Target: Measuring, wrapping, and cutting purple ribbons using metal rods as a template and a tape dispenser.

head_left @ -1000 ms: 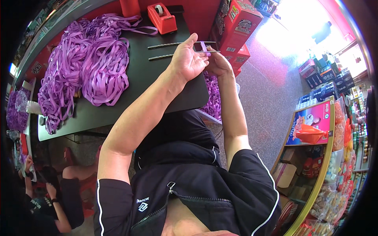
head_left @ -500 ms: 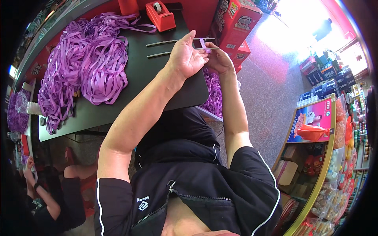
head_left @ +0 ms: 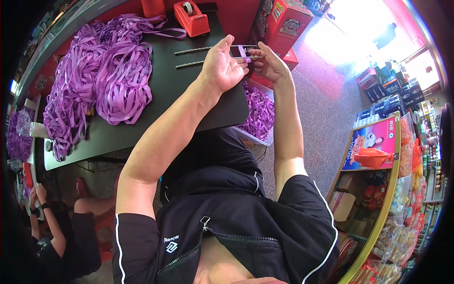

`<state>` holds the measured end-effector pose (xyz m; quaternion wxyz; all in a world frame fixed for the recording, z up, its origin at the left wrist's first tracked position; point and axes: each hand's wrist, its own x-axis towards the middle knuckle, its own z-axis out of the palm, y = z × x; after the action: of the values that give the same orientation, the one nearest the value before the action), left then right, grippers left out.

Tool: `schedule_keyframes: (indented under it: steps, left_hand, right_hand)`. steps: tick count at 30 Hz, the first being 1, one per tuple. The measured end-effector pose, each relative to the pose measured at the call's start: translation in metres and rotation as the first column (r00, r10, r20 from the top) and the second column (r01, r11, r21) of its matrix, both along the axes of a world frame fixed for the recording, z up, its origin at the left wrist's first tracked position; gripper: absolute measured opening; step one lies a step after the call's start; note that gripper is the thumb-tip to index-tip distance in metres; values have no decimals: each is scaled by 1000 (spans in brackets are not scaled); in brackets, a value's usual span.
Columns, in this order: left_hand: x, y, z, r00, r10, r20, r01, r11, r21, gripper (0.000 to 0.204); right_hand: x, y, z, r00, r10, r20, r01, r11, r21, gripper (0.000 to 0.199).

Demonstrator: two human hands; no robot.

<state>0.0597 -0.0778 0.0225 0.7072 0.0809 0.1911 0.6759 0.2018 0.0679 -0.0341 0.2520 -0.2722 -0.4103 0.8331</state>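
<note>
My left hand (head_left: 222, 68) and my right hand (head_left: 268, 62) meet above the right end of a black table (head_left: 170, 90). Between their fingertips they pinch a short piece of purple ribbon (head_left: 244, 53) at the end of two thin metal rods (head_left: 198, 56) that lie side by side on the table. My left palm faces up with the fingers curled toward the ribbon. A big heap of purple ribbon (head_left: 94, 83) covers the table's left half.
A red tape dispenser (head_left: 191, 18) stands at the table's far edge. A tray of purple ribbon pieces (head_left: 259, 113) sits below the table's right side. Red boxes (head_left: 279, 21) stand beyond, a goods shelf (head_left: 388, 156) at right, and a seated person (head_left: 61, 232) at lower left.
Both hands have stayed at the rod ends, shifting only slightly while working the ribbon piece. The heap and the dispenser have not moved.
</note>
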Motion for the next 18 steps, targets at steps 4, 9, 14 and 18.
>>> schedule_keyframes:
  steps: [4,9,14,18]
  left_hand:
    - [-2,-1,-4,998,-34,-53,39,996,83,72]
    - [0,-3,0,997,-28,-74,33,997,65,73]
    - [0,-1,-3,997,-11,-74,17,997,79,70]
    - [-2,1,-5,997,-1,-83,6,998,66,69]
  right_hand:
    - [-5,-3,11,928,-271,254,149,899,413,26]
    - [-9,-15,43,847,-386,366,50,743,667,20]
    - [-25,-11,56,881,-374,289,10,626,780,21]
    - [-20,-11,59,864,-369,343,2,683,731,19]
